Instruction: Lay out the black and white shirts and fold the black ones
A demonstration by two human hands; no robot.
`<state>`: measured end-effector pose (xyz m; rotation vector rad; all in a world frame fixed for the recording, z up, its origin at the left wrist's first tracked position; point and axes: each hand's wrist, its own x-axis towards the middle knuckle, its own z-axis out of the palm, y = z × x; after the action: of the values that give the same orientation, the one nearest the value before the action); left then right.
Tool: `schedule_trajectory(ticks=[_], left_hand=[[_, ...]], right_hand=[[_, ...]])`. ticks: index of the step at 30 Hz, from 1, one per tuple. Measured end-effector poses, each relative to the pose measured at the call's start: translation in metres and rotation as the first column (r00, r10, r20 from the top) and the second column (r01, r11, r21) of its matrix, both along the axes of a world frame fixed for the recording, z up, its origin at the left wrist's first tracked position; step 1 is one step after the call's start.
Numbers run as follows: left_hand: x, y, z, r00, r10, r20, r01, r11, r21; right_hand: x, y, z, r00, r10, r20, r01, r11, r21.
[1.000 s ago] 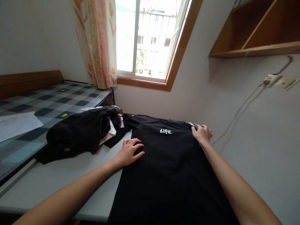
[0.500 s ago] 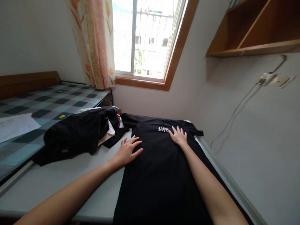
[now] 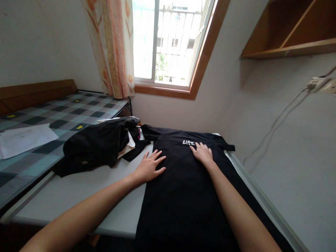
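Observation:
A black T-shirt (image 3: 181, 189) with white lettering near its far end lies spread out on a white table (image 3: 105, 196). My left hand (image 3: 150, 167) rests flat on the shirt's left edge, fingers spread. On the upper right part of the shirt lies my right hand (image 3: 202, 153), its fingers stretched out and partly covering the lettering. Neither hand grips the cloth. To the left of the shirt is a heap of dark clothing (image 3: 97, 147), with some white cloth showing in it.
At the left stands a bed (image 3: 91, 103) with a checked cover and sheets of paper (image 3: 26, 140) on it. A curtain (image 3: 115, 52) hangs beside the window (image 3: 173, 45). A wooden shelf (image 3: 288, 49) and a wall socket (image 3: 315, 84) with a cable are on the right.
The view has turned slightly left, so everything sits further right in the picture. My hands keep nearly the same places on the shirt.

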<state>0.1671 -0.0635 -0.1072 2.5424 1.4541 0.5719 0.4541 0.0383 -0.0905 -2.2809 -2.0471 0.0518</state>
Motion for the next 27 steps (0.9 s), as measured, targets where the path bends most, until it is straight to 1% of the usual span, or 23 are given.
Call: schedule_trajectory(ticks=[3, 7, 9, 11, 13, 15, 18, 20, 22, 23, 24, 27], left_hand=[[-0.001, 0.001, -0.002, 1.0, -0.006, 0.011, 0.006, 1.0, -0.002], [-0.002, 0.001, -0.003, 0.999, -0.002, 0.037, 0.003, 1.0, -0.015], [-0.003, 0.003, 0.0, 0.996, 0.04, 0.079, -0.042, 0.999, 0.02], [-0.009, 0.005, 0.008, 0.986, 0.113, 0.125, -0.126, 0.986, 0.105], [-0.018, 0.007, 0.021, 0.963, 0.219, 0.159, -0.25, 0.944, 0.215], [-0.032, 0.009, 0.038, 0.913, 0.358, 0.195, -0.403, 0.865, 0.3], [-0.061, 0.019, 0.062, 0.795, 0.569, 0.212, -0.606, 0.723, 0.333], [-0.084, 0.03, 0.074, 0.713, 0.684, 0.153, -0.69, 0.648, 0.323], [-0.11, 0.043, 0.082, 0.63, 0.771, 0.09, -0.759, 0.588, 0.281], [-0.124, 0.049, 0.085, 0.594, 0.802, 0.06, -0.791, 0.57, 0.223], [-0.136, 0.054, 0.087, 0.573, 0.819, 0.03, -0.813, 0.564, 0.143], [-0.166, 0.061, 0.098, 0.577, 0.816, 0.031, -0.815, 0.577, -0.05]], right_hand=[[-0.008, -0.009, -0.006, 0.997, -0.04, -0.073, 0.038, 0.999, -0.028], [-0.009, -0.016, -0.014, 0.996, -0.025, -0.085, 0.025, 1.0, -0.001], [-0.007, -0.017, -0.015, 0.996, -0.008, -0.089, 0.008, 1.0, 0.006], [-0.005, -0.018, -0.014, 0.996, 0.006, -0.089, -0.005, 1.0, 0.012], [-0.004, -0.018, -0.014, 0.996, 0.017, -0.089, -0.015, 1.0, 0.022], [-0.003, -0.018, -0.013, 0.996, 0.019, -0.086, -0.016, 0.999, 0.035], [-0.004, -0.018, -0.013, 0.996, 0.022, -0.084, -0.018, 0.999, 0.042], [-0.004, -0.018, -0.014, 0.996, 0.025, -0.085, -0.022, 0.999, 0.04], [-0.003, -0.018, -0.014, 0.996, 0.024, -0.089, -0.02, 0.999, 0.044], [-0.003, -0.018, -0.014, 0.996, 0.021, -0.091, -0.017, 0.999, 0.046], [-0.003, -0.017, -0.014, 0.996, 0.02, -0.092, -0.015, 0.999, 0.047], [-0.002, -0.017, -0.014, 0.995, 0.019, -0.094, -0.015, 0.999, 0.042]])
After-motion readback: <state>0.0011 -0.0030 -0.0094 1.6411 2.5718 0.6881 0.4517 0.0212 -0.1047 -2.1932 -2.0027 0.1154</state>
